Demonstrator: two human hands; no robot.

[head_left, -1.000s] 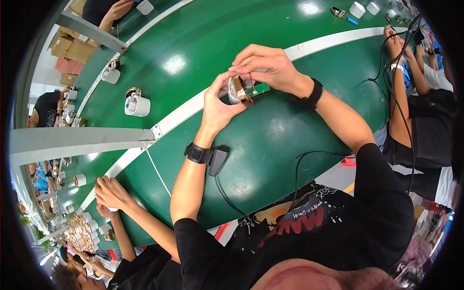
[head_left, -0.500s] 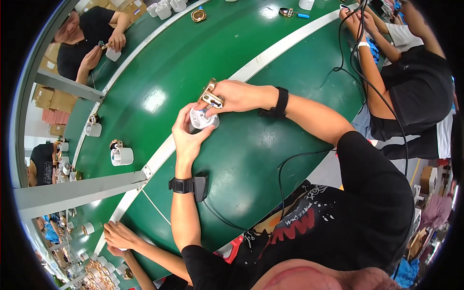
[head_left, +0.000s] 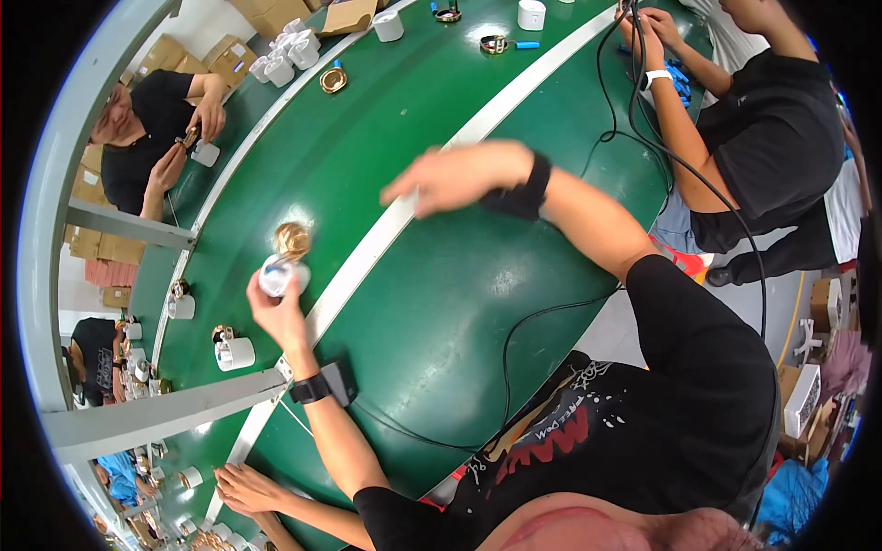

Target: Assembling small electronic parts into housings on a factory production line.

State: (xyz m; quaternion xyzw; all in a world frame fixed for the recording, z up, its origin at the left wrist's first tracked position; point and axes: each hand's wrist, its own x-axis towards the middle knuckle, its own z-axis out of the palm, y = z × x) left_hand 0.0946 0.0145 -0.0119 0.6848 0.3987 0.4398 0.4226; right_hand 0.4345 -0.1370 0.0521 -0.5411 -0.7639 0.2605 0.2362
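Observation:
My left hand (head_left: 278,315) is closed around a white cup-shaped housing (head_left: 287,278), holding it over the green surface beyond the white rail. Against the housing's far side is a shiny gold part (head_left: 292,240), blurred; whether it is joined to the housing I cannot tell. My right hand (head_left: 450,181) is above the white rail (head_left: 379,237), smeared by motion, its fingers stretched toward the left with nothing visible in them. Left of my left hand stands another white housing (head_left: 235,354) with a gold-coloured part at its top.
A grey metal beam (head_left: 175,411) crosses near my left wrist. Black cables (head_left: 680,158) hang at the right. Farther off are a gold ring-shaped part (head_left: 333,81), a blue cylinder (head_left: 527,45) and several white housings (head_left: 296,53). Co-workers' hands (head_left: 248,489) show lower left, upper left and upper right.
My hands have separated. The left has carried the white housing leftward past the rail, and the gold part is now there with it. My right hand has come away from both; the view has shifted slightly.

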